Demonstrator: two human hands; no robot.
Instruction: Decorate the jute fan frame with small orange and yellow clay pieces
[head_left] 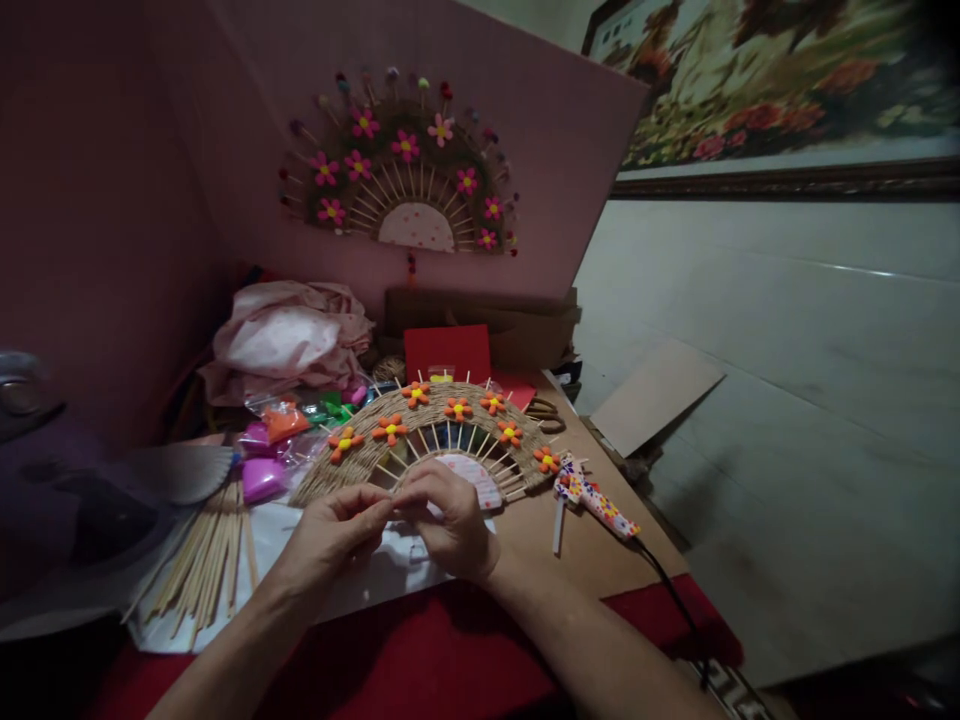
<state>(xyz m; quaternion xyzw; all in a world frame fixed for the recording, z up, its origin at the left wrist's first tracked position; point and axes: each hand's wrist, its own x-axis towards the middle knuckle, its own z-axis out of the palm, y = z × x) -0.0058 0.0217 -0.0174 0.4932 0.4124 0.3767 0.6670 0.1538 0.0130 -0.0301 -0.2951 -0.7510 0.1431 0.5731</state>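
Note:
My left hand (337, 530) and my right hand (450, 525) meet at the fingertips, thumbs and forefingers pinched together. Whatever sits between them is too small and hidden to make out. Just behind them stands a half-round fan (322, 480) of woven twine on wooden sticks, with orange flowers (390, 430) with yellow centres along its band. A pale patterned half-disc (480, 480) forms its base, partly covered by my right hand. White paper (405, 560) lies beneath my hands.
Wooden sticks (206, 560) lie at left, beside bags of coloured clay (262, 480). A flower-patterned glue gun (596, 500) with a black cord rests on the brown board (600, 560) at right. Pink cloth (292, 335) is heaped behind. A finished-looking fan (405, 170) hangs on the pink panel.

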